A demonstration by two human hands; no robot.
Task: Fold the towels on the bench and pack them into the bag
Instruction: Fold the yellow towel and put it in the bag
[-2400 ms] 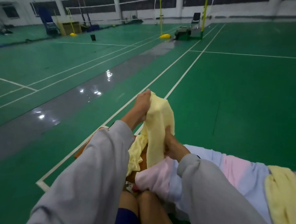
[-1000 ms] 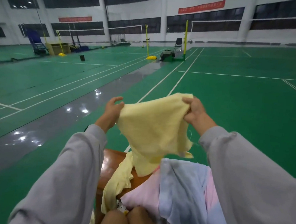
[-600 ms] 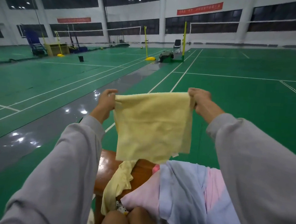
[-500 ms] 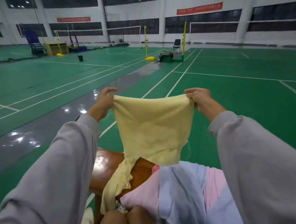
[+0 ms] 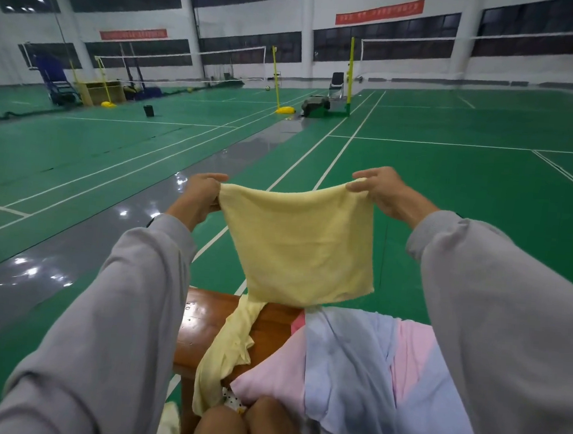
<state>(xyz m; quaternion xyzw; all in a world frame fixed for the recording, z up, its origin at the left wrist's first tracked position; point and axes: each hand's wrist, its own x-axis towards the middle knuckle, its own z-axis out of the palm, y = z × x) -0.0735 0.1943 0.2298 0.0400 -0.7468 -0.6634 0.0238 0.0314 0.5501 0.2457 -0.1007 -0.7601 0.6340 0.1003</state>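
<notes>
Floor (image 5: 466,202): one green court surface, smooth, marked with white lines. A glossy grey strip runs along its left part and reflects the lamps.

Sleeves: two, grey, soft matte knit. The left sleeve (image 5: 111,323) and the right sleeve (image 5: 508,317) both reach forward.

Pastel cloth (image 5: 345,373): one, thin and smooth, in pink and pale blue bands. It lies crumpled in loose folds over the right part of the bench and against my knees (image 5: 250,424).

Bench (image 5: 203,326): one, brown wood with a varnished, shiny top and a straight edge. Its left end is bare.

Towel (image 5: 296,244): one, pale yellow terry with a nubby surface, roughly square. It hangs flat in the air above the bench. Its top edge sags slightly between my hands, and its lower edge is just above the pastel cloth.

Second towel (image 5: 228,348): one, the same yellow terry. It is bunched into a long strip and draped over the bench's near edge, beside the pastel cloth.

Left hand (image 5: 200,194): fingers curled, pinching the towel's upper left corner.

Right hand (image 5: 378,189): thumb and fingers pinching the upper right corner.

Spotted scrap (image 5: 231,397): one, white with dots, at my knees. I cannot tell what it is.
</notes>
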